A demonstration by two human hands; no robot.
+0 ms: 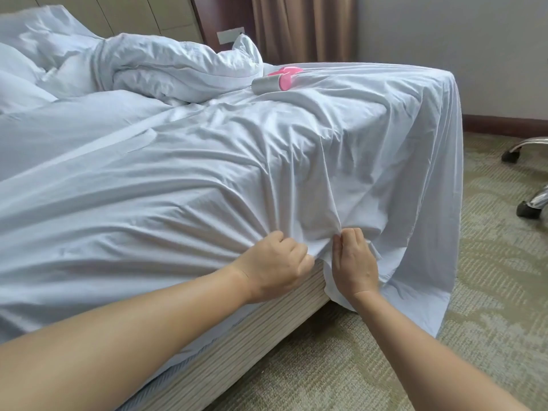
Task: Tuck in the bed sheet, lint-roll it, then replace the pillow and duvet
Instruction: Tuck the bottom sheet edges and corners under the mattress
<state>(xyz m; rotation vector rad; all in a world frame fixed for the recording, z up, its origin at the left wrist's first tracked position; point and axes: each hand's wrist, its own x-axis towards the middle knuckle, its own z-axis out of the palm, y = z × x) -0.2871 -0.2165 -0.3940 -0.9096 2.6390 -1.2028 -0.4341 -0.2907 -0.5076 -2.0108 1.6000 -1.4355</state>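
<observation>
Head view, looking down along near edge of bed. Wrinkled white cotton bed sheet (267, 161) spread over mattress, gathered into radiating creases at near side; loose corner hanging past foot end toward patterned beige carpet (489, 292). Striped beige mattress side (237, 330) exposed below lifted sheet edge.

Left hand (275, 268) at sheet edge, fingers curled tight, bunching a fold of sheet against mattress top edge. Right hand (354, 262) just beside it, fingers pressed together and bent over, thumb and fingertips pinching a ridge of sheet; loose sheet hem draped below and behind wrist. Hands close, not touching. Both bare forearms reaching in from bottom of frame.

Pink-handled lint roller with grey paper roll (271, 83) lying on its side on sheet, far side near foot end, well apart from hands. Crumpled white duvet (178, 69) heaped just beside roller, toward head end. White pillows (20, 81) at far left by padded beige headboard (124, 13).

Brown curtain (302, 25) behind bed; white wall socket plate (229, 35) beside it. Chrome chair base with black castors (530, 179) on carpet at right edge. Dark wooden skirting board (504, 124) along grey wall.
</observation>
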